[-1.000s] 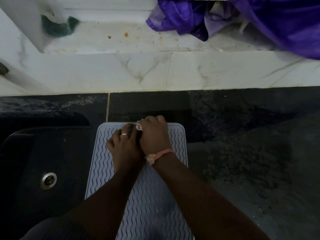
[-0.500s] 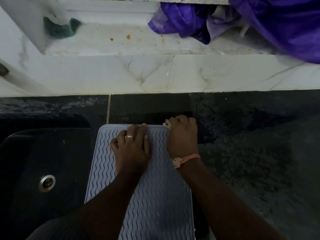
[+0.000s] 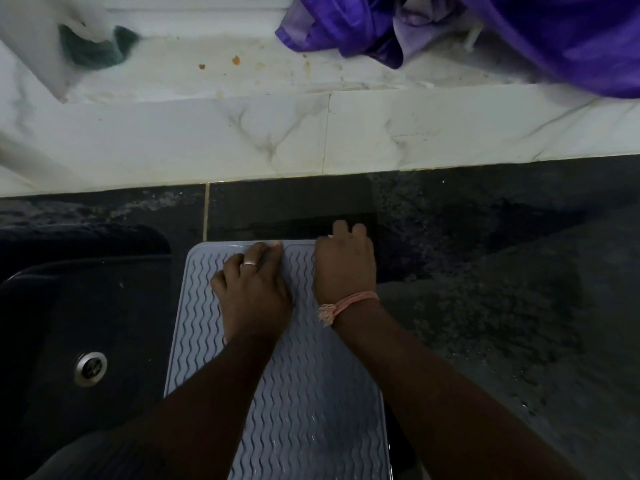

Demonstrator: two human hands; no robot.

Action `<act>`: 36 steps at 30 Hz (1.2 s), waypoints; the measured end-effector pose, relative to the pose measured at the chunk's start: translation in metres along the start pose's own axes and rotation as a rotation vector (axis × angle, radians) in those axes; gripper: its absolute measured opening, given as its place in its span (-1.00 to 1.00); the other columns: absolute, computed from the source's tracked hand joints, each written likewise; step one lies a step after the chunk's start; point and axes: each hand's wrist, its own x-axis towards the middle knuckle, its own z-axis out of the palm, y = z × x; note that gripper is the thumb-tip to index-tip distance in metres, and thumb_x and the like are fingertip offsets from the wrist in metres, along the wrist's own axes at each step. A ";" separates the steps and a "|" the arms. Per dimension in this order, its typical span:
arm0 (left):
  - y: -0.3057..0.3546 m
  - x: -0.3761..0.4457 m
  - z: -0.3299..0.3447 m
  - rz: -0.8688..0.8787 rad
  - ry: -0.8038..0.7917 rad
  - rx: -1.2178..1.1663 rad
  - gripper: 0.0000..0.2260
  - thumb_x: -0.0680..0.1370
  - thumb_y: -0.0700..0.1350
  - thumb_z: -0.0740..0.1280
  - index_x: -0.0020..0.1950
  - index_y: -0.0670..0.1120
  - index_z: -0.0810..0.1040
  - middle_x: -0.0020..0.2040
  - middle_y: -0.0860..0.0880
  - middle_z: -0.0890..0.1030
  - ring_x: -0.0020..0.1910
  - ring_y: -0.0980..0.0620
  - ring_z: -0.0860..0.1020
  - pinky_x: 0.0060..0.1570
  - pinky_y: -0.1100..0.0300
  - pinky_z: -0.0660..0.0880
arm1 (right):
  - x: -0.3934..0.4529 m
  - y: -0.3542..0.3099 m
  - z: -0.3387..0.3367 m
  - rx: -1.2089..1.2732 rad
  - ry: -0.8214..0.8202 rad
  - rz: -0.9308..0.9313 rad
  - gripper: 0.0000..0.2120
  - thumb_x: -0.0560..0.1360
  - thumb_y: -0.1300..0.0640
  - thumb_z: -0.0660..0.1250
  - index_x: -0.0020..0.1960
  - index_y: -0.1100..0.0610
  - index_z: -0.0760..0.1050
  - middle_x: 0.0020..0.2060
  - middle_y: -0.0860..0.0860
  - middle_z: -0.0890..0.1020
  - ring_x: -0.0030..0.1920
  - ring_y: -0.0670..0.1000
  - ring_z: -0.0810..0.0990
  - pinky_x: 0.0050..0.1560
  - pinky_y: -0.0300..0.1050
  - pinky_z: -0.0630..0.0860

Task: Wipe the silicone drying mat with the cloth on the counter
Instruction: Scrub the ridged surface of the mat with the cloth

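A pale blue silicone drying mat (image 3: pixel 311 410) with wavy ridges lies on the dark counter (image 3: pixel 502 289), beside the sink. My left hand (image 3: pixel 252 292), wearing a ring, presses on the mat near its far edge, fingertips reaching the rim. My right hand (image 3: pixel 344 265), with a pink thread at the wrist, sits over the mat's far right corner. Its fingers are curled round the cloth (image 3: pixel 329 236). Only a small pale scrap of the cloth shows by the thumb; the hand hides the rest.
A black sink (image 3: pixel 52 323) with a metal drain (image 3: pixel 90 368) lies left of the mat. Behind the counter rises a white marble ledge (image 3: pixel 346 133) with a green scrubber (image 3: pixel 93 50) and purple fabric (image 3: pixel 519 36). The counter right of the mat looks wet.
My right hand has slid with the cloth from the middle of the mat's far edge to its far right corner. My left hand has stayed pressed on the mat.
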 end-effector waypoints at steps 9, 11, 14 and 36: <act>-0.002 -0.002 -0.002 0.036 -0.069 0.017 -0.35 0.43 0.22 0.40 0.49 0.12 0.36 0.48 0.00 0.35 0.40 -0.18 0.30 0.30 -0.19 0.26 | -0.002 -0.046 0.023 0.062 0.149 -0.201 -0.82 0.58 0.15 0.29 0.06 0.12 0.66 0.20 0.13 0.55 0.16 0.19 0.49 0.13 0.07 0.48; -0.002 -0.001 -0.001 0.011 -0.060 0.015 -0.37 0.43 0.19 0.44 0.47 0.11 0.39 0.47 -0.01 0.37 0.39 -0.19 0.30 0.30 -0.20 0.26 | 0.000 -0.039 0.023 0.034 0.147 -0.207 -0.82 0.58 0.16 0.30 0.04 0.13 0.67 0.24 0.14 0.54 0.18 0.20 0.48 0.16 0.08 0.47; -0.001 -0.001 -0.001 0.001 -0.025 0.025 -0.51 0.55 0.17 0.29 0.48 0.12 0.42 0.44 0.01 0.40 0.36 -0.16 0.31 0.26 -0.16 0.27 | -0.002 -0.023 0.020 -0.053 0.122 -0.186 -0.77 0.59 0.21 0.23 0.09 0.18 0.65 0.30 0.18 0.48 0.22 0.25 0.44 0.19 0.13 0.44; 0.036 0.000 -0.017 -0.094 0.013 -0.260 -0.58 0.58 -0.08 0.26 0.45 -0.04 0.51 0.42 -0.07 0.50 0.36 -0.16 0.39 0.34 -0.13 0.30 | 0.003 0.052 -0.050 0.673 0.009 0.148 -0.71 0.61 -0.04 0.36 -0.10 0.17 0.66 -0.20 0.10 0.71 -0.15 0.06 0.69 -0.15 -0.10 0.55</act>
